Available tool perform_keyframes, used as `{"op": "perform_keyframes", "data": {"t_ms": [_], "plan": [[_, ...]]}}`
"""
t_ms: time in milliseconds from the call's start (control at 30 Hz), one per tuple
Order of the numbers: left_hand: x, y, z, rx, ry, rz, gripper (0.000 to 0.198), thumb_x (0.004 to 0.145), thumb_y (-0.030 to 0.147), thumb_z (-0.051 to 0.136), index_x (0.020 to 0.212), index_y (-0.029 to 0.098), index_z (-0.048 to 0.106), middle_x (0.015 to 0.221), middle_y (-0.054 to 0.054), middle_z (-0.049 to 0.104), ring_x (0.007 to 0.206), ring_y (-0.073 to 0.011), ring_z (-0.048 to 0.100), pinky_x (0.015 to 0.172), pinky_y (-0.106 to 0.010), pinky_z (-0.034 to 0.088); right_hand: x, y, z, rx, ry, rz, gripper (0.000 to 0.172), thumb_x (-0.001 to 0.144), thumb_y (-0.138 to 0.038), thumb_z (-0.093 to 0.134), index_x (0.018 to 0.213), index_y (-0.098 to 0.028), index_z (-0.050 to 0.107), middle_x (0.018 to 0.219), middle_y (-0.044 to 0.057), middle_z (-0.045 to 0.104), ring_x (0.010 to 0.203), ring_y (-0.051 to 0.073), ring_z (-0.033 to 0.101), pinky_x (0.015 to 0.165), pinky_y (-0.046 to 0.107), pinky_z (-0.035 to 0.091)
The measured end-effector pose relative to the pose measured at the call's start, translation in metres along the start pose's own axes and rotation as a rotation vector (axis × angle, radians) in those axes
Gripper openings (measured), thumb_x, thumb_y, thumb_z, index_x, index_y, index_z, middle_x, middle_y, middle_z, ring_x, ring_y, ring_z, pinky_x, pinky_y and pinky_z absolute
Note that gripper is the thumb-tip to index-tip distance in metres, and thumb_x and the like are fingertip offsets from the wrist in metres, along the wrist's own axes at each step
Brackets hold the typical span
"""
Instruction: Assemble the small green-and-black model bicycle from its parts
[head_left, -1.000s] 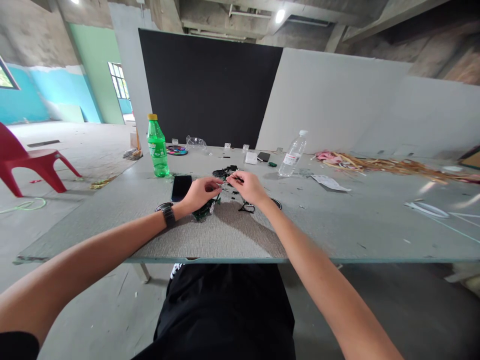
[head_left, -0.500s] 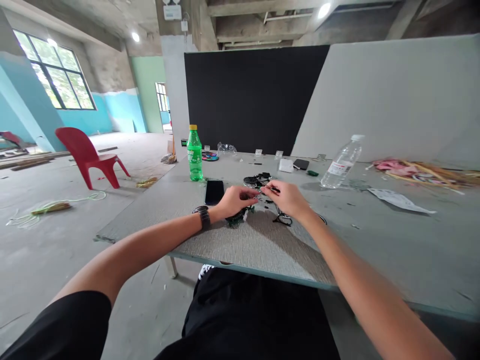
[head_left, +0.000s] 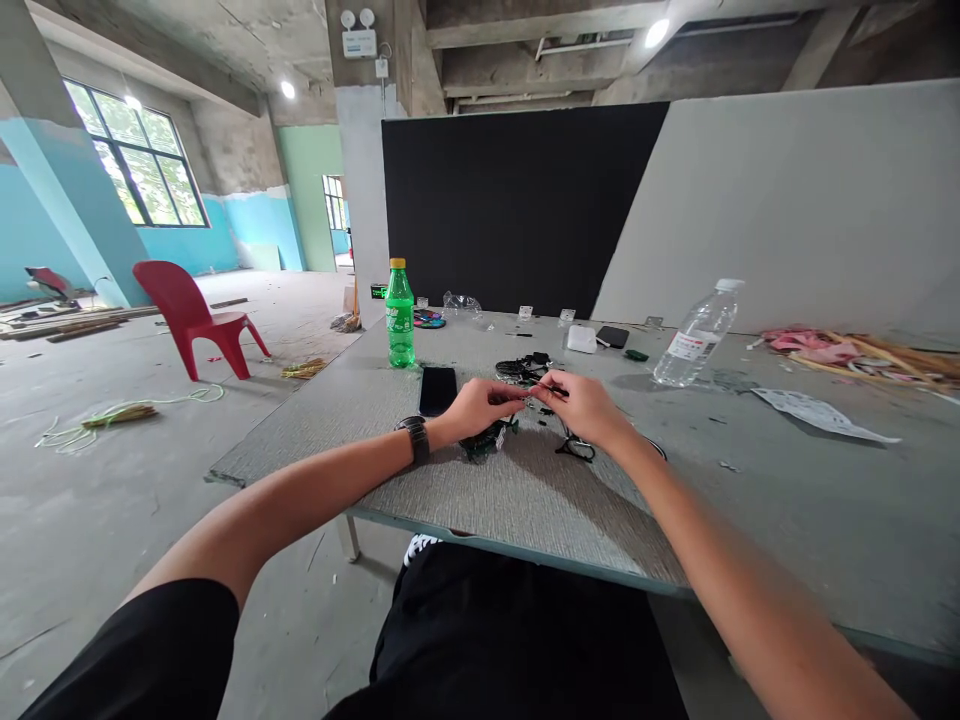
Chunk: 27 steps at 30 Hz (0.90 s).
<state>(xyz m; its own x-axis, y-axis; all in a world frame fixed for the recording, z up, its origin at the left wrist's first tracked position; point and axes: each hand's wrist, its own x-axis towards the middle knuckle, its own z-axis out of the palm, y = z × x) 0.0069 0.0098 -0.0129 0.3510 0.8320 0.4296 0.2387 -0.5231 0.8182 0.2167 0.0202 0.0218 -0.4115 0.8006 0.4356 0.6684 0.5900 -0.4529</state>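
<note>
My left hand [head_left: 481, 408] and my right hand [head_left: 583, 405] meet fingertip to fingertip just above the table. Both are closed in a pinch, and whatever small thing lies between the fingers is too tiny to make out. Under my left hand is a dark heap of black and green bits [head_left: 480, 445], partly covered by the palm. Behind the fingers lie black plastic-looking parts [head_left: 517, 370]. A black looped piece [head_left: 577, 450] rests below my right hand. A black phone [head_left: 438, 388] lies beside my left hand.
A green bottle [head_left: 400, 320] with a yellow cap stands at the left; a clear bottle [head_left: 694, 345] stands at the right. Farther back are a white case [head_left: 581, 339] and a dark flat item [head_left: 613, 337]. A paper sheet [head_left: 821, 414] and a bundle of sticks [head_left: 892, 360] lie right.
The whole view has shifted slightly, so the scene sits a little farther right and lower. My fingertips have come closer together. The objects on the table have stayed in place.
</note>
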Motion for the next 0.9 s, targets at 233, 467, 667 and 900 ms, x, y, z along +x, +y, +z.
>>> {"op": "perform_keyframes", "data": {"t_ms": [233, 467, 667, 900], "plan": [[0.001, 0.0023, -0.0024, -0.082, 0.022, -0.103, 0.031, 0.092, 0.026, 0.06, 0.115, 0.012, 0.076, 0.078, -0.004, 0.072, 0.067, -0.0111, 0.061, 0.065, -0.023, 0.044, 0.0005, -0.0011, 0.0014, 0.022, 0.026, -0.021, 0.048, 0.092, -0.065, 0.05, 0.084, -0.019, 0.064, 0.068, 0.003, 0.062, 0.06, 0.016, 0.047, 0.058, 0.029, 0.033], [0.0003, 0.0029, -0.0026, -0.143, 0.019, -0.109, 0.028, 0.088, 0.029, 0.067, 0.108, 0.013, 0.079, 0.073, -0.002, 0.07, 0.065, -0.0102, 0.059, 0.065, -0.023, 0.044, 0.0011, -0.0023, 0.0033, 0.027, 0.033, -0.065, 0.044, 0.092, -0.061, 0.051, 0.083, -0.02, 0.065, 0.071, 0.005, 0.066, 0.064, 0.018, 0.053, 0.061, 0.029, 0.036], [0.0028, -0.0015, -0.0019, -0.203, 0.036, -0.138, 0.029, 0.088, 0.029, 0.068, 0.107, 0.01, 0.078, 0.073, -0.004, 0.07, 0.064, -0.01, 0.058, 0.065, -0.024, 0.046, -0.0009, -0.0053, 0.0016, 0.004, 0.002, -0.048, 0.044, 0.093, -0.06, 0.05, 0.081, -0.021, 0.064, 0.067, 0.003, 0.062, 0.06, 0.017, 0.05, 0.059, 0.029, 0.035], [0.0039, -0.0028, -0.001, -0.236, 0.054, -0.14, 0.026, 0.087, 0.028, 0.068, 0.1, 0.008, 0.079, 0.075, -0.005, 0.07, 0.063, -0.0097, 0.058, 0.064, -0.024, 0.046, -0.0002, -0.0047, 0.0074, -0.011, 0.015, -0.059, 0.049, 0.093, -0.065, 0.049, 0.079, -0.02, 0.064, 0.066, 0.002, 0.061, 0.059, 0.016, 0.047, 0.058, 0.029, 0.033]]}}
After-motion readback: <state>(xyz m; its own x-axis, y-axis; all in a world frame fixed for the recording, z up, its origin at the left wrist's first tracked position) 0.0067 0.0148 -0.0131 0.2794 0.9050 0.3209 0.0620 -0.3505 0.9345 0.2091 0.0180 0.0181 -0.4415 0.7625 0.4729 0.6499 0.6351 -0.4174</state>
